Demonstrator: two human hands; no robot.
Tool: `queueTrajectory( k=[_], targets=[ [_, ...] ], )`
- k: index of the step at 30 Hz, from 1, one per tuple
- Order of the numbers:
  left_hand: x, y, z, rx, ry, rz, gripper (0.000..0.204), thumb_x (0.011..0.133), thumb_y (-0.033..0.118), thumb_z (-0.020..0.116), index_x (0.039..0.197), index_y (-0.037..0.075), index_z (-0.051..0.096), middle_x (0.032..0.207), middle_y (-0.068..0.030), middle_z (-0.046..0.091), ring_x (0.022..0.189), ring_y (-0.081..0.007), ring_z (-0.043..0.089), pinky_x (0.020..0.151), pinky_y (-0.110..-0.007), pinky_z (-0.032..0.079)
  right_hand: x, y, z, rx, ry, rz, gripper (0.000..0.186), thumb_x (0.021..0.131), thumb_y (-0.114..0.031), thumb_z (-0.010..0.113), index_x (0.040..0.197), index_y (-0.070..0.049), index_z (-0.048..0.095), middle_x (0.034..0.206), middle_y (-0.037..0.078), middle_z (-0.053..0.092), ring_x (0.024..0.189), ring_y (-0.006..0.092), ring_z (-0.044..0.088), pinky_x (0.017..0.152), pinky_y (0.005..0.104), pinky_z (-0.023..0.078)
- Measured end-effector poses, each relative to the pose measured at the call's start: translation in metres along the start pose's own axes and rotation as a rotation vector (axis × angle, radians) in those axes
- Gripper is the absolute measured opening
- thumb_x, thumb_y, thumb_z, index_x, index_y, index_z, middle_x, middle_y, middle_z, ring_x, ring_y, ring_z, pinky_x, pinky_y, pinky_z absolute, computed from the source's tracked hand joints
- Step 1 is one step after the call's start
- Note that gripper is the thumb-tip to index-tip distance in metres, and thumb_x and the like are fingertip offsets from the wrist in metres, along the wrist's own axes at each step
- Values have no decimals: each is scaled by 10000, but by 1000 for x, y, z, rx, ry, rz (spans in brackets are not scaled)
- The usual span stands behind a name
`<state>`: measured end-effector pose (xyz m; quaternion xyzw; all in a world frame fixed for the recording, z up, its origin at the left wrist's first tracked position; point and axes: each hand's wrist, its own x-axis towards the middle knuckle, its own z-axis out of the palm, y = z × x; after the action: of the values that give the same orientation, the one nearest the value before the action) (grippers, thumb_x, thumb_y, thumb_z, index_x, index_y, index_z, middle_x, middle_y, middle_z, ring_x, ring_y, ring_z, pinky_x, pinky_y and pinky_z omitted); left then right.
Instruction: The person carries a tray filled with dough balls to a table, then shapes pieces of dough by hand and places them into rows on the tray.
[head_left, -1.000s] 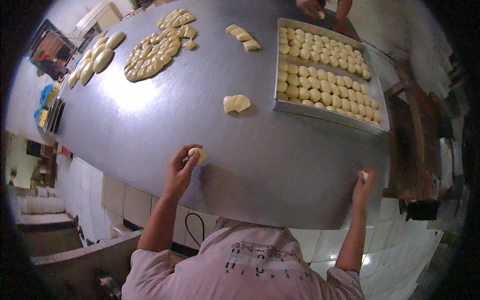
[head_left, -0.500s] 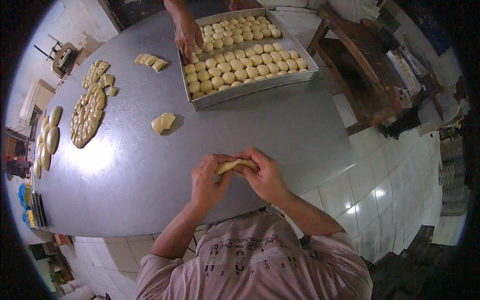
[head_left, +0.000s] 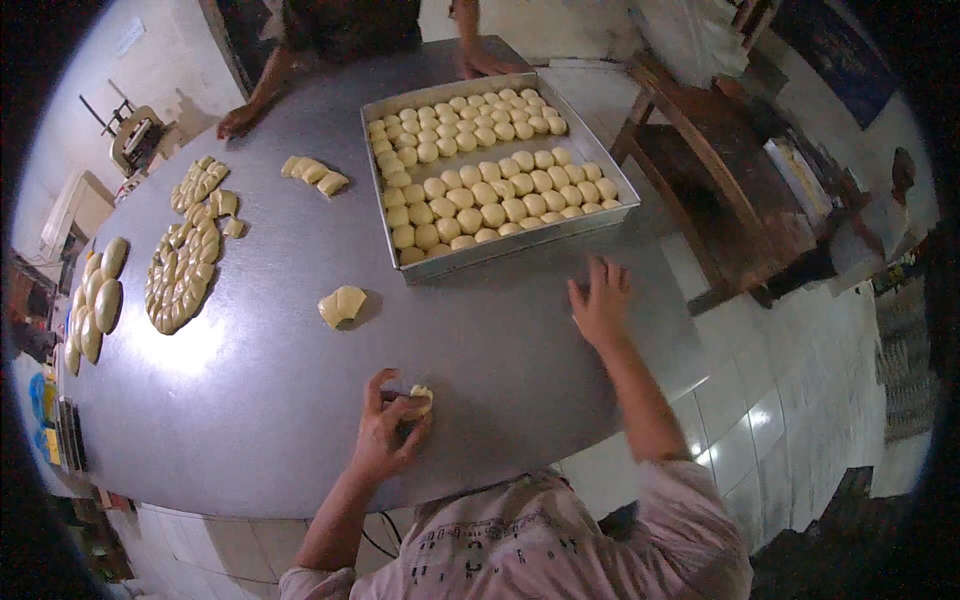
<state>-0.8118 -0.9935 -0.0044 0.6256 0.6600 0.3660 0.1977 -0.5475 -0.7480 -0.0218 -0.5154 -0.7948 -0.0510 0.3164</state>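
My left hand point(head_left: 385, 430) is low over the near part of the metal table, its thumb and fingers closed on a small piece of dough point(head_left: 422, 397). The fingers partly cover the dough. To the right, my right hand point(head_left: 603, 305) is spread and holds nothing, just short of the baking tray's near right side. Rows of round dough balls point(head_left: 490, 191) fill much of the metal baking tray point(head_left: 520, 240), with a bare strip between two groups. A small clump of cut dough point(head_left: 343, 305) lies beyond my left hand.
On the grey metal table point(head_left: 270, 400), cut dough pieces point(head_left: 182, 270) and long dough rolls point(head_left: 97, 300) lie at the left. Another short dough strip point(head_left: 314, 174) is farther back. A co-worker's hands point(head_left: 238, 120) rest at the far edge. A wooden stand point(head_left: 715, 190) is at the right.
My hands have separated: the left keeps the dough and lowers toward the table, while the right has moved right and forward, now empty. The co-worker's hand has left the tray.
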Motion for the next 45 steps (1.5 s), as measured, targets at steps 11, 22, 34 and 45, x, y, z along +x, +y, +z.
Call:
queueTrajectory(
  k=[11,22,34,45],
  targets=[
    [55,-49,-32,365,405,-149,322,816,111,588,1136,82,575,1108,-129,560,1081,-325,464,946,-432,352,-6,33,-1,61,-173,-38,170,760,-128,636,855,-39,526,919,139,541,877,341,522,800,427,423],
    [103,-93,-53,346,139,-265,461,793,46,608,1237,93,497,1186,-140,533,1119,-331,438,970,-409,353,148,40,-52,849,102,265,287,845,-134,591,1105,-21,546,1038,70,557,944,178,541,780,298,462],
    [83,17,-48,-259,179,-305,359,746,-47,653,1081,58,579,1077,-144,602,998,-272,594,776,-337,511,115,-61,-20,1022,-476,-9,335,899,-212,562,1166,-14,522,1111,142,590,1032,260,560,890,378,437],
    [46,18,-36,-106,-26,-244,211,818,46,598,1025,78,622,986,-89,632,965,-214,599,812,-337,483,-57,-53,-97,907,-759,146,322,829,-81,614,1151,-87,597,1067,97,593,950,221,573,816,317,460]
  ],
)
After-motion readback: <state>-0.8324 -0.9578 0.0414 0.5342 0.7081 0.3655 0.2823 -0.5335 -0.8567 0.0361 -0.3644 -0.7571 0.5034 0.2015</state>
